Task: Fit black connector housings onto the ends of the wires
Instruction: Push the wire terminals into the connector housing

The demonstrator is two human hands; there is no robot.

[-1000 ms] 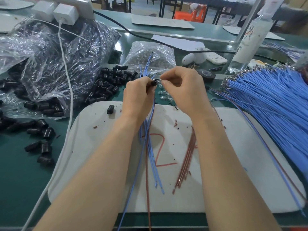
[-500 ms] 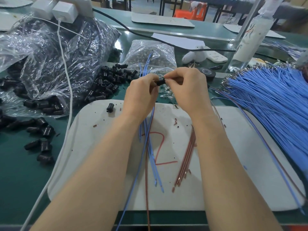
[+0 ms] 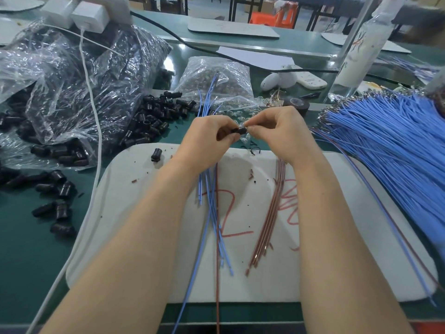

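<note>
Off to the right of the right hand lies the great sheaf of blue wires (image 3: pixel 385 150), fanned so that its ends point toward the hands, probably so one can be drawn out at a time. Left of the left hand slumps a clear bag (image 3: pixel 72 92) of black parts, with loose housings (image 3: pixel 154 119) spilled just beside it, within easy reach. Under both forearms is the white mat (image 3: pixel 361 189). On it, a few blue wires (image 3: pixel 212 213) run beneath the left hand, and brown wires (image 3: pixel 269 218) lie below the right wrist (sorted by colour, I'd guess).

Both hands are raised together above the mat's far edge, wrists bent inward. The left hand (image 3: pixel 209 138) has its fingers curled and pinches one black housing (image 3: pixel 237 129). The right hand (image 3: pixel 284 133) nips a small glinting piece (image 3: pixel 246 128) at the housing's mouth between thumb and fingertip. It looks like a wire's end going in, though it's too small to be sure.
</note>
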